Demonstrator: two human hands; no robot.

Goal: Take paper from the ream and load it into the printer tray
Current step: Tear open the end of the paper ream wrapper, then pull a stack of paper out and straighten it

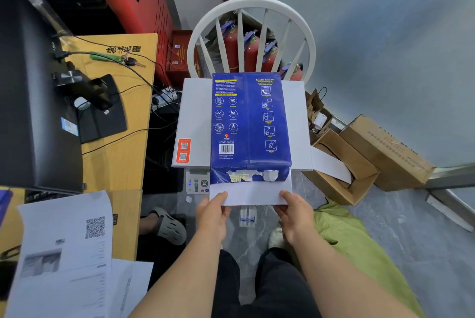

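A blue paper ream [250,122] lies on top of the white printer [195,117], its torn end facing me. A stack of white paper [253,193] sticks out of that torn end. My left hand [212,212] grips the stack's near left corner. My right hand [293,211] grips its near right corner. Below the paper, the printer's control panel [198,182] shows at the left. A clear tray piece with a blue guide [247,218] juts out low between my hands.
A white chair [252,9] stands behind the printer, with red fire extinguishers [250,52] behind it. A yellow desk [113,137] with a monitor [30,91] is at left, printed sheets [66,253] at near left. Cardboard boxes [372,158] sit on the floor at right.
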